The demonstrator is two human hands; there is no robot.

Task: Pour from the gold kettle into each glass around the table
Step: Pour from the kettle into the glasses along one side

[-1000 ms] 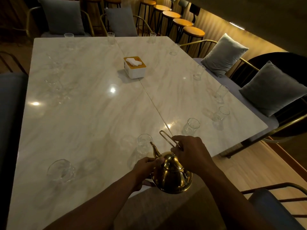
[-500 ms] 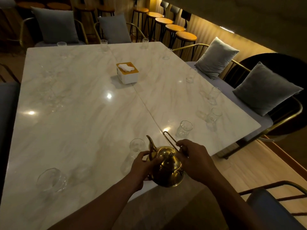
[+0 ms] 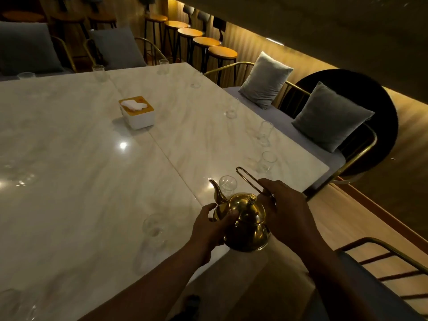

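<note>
While both hands (image 3: 209, 230) (image 3: 286, 210) grip it: polished, bulbous gold kettle (image 3: 246, 224), perhaps above the veined marble table (image 3: 92, 193).

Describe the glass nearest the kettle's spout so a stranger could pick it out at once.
Start at the large white marble table and go to its near right corner, where two hands hold a gold metal kettle. Just beyond the spout stands a small clear drinking glass. Unlike the other glasses, it sits directly at the spout tip, beside the wire handle.
</note>
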